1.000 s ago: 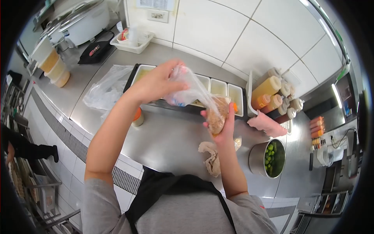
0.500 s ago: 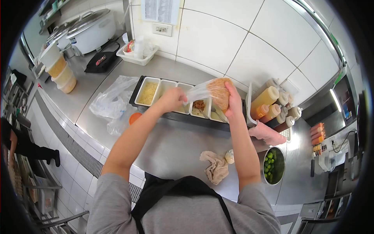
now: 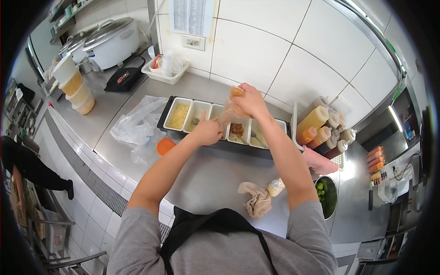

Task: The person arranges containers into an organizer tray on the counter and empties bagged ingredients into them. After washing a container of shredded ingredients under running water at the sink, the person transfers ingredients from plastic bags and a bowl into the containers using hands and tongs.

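My right hand [image 3: 251, 101] grips the upper end of a clear plastic bag [image 3: 230, 111] with some orange-brown food [image 3: 237, 92] in it. The bag hangs mouth-down over a middle white insert [image 3: 216, 110] of a long black holder [image 3: 250, 150]. My left hand [image 3: 208, 130] is closed on the lower end of the bag, its index finger raised. What lies under the bag's mouth is hidden. Pale yellow shreds [image 3: 178, 116] fill the leftmost insert, and reddish-brown food [image 3: 237, 129] sits in the one right of the bag.
Squeeze bottles [image 3: 313, 120] stand in a white basket at the right. An empty-looking crumpled plastic bag [image 3: 135, 123] and an orange lid [image 3: 166, 146] lie at the left. A cloth [image 3: 255, 200] and a metal bowl of limes [image 3: 326, 197] are nearer me. Stacked tubs [image 3: 77, 89] stand far left.
My right hand has moved left and up, tipping the bag steeply over the insert. The bulk of orange-brown food visible in the bag is much smaller. My left hand has dropped slightly.
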Available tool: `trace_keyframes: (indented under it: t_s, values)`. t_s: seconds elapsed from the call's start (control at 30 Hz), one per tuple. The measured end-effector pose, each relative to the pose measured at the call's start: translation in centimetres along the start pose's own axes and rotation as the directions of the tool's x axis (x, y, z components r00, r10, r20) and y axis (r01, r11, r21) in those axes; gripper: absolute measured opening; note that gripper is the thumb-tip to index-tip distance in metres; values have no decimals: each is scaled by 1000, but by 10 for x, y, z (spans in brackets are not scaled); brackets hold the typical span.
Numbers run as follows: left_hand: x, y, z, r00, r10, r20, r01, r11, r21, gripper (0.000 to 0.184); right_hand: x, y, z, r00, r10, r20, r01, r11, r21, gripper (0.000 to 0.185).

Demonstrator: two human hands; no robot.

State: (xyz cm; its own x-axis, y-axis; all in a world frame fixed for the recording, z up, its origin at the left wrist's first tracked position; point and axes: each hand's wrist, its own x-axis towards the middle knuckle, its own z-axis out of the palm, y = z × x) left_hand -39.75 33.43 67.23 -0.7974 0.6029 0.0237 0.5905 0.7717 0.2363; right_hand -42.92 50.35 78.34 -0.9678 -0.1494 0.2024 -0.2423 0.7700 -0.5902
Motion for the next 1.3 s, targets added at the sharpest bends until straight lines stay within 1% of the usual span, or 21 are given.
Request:
trace_keyframes:
  t_s: [0.03,0.07,0.17,0.27,0.37,0.43,0.47,0.5,0.53,0.57,0.63,0.67,0.73,0.83,0.87,0.93,0.97,1.07,1.17,1.27,1.3]
  values:
    - [1,2,-2,1000,5,26,-7,997,81,27,4,-3,2,1000,-19,13,20,998,-53,46]
    - [1,4,-2,999,8,50,-16,987,161,27,7,-7,3,999,-25,25,26,998,-55,47]
    - [5,-1,14,999,-2,-49,13,978,207,28,20,-15,6,997,-32,70,37,997,-71,51]
    - [2,8,1,999,-32,19,29,988,154,26,27,-22,5,990,-7,139,21,995,-95,54]
    - [-15,13,-23,986,-7,-169,20,997,76,21,24,-26,1,980,9,196,12,994,-108,56]
    - [-12,-1,-26,918,-219,-330,128,952,-277,21,20,-20,4,976,-21,217,46,993,-112,57]
    - [-11,-7,-28,863,-339,-375,150,880,-451,22,18,-20,3,972,-30,231,55,993,-104,59]
    - [-4,-11,-31,818,-452,-357,70,693,-718,21,14,-20,3,967,-40,250,65,993,-96,62]
    - [4,-13,-42,778,-553,-299,-39,432,-901,20,11,-22,4,961,-50,271,76,993,-86,65]
    - [10,-16,-51,750,-628,-210,-164,131,-978,19,7,-24,4,957,-44,287,62,997,-55,67]
    - [16,-20,-66,843,-489,-224,-110,251,-962,16,0,-30,2,949,-31,314,30,1000,5,72]
    - [19,-23,-72,885,-411,-218,-88,313,-946,14,-4,-27,2,954,-53,296,37,998,59,73]
    - [24,-31,-78,883,-430,-189,-33,345,-938,16,-14,-15,3,962,-88,258,47,986,162,76]
    - [29,-42,-80,894,-407,-186,-4,407,-914,17,-35,7,11,958,-149,245,129,987,98,69]
    - [29,-46,-80,901,-391,-191,-4,431,-902,17,-41,9,12,954,-59,294,9,986,167,66]
    - [34,-48,-80,905,-387,-178,17,449,-893,17,-50,8,11,909,107,402,-232,932,278,61]
    - [36,-49,-81,907,-384,-173,26,460,-888,17,-51,12,14,929,63,366,-193,924,330,52]
    - [34,-47,-94,915,-373,-153,14,408,-913,20,-56,-3,7,935,147,321,-259,905,339,47]
    - [28,-39,-105,918,-380,108,261,378,-888,23,-57,-11,9,935,160,315,-273,894,355,45]
    - [26,-45,-105,955,-285,81,198,413,-889,26,-54,-9,12,956,145,255,-239,891,386,45]
    - [25,-45,-104,965,-257,54,154,387,-909,25,-54,-5,13,956,151,250,-245,882,402,46]
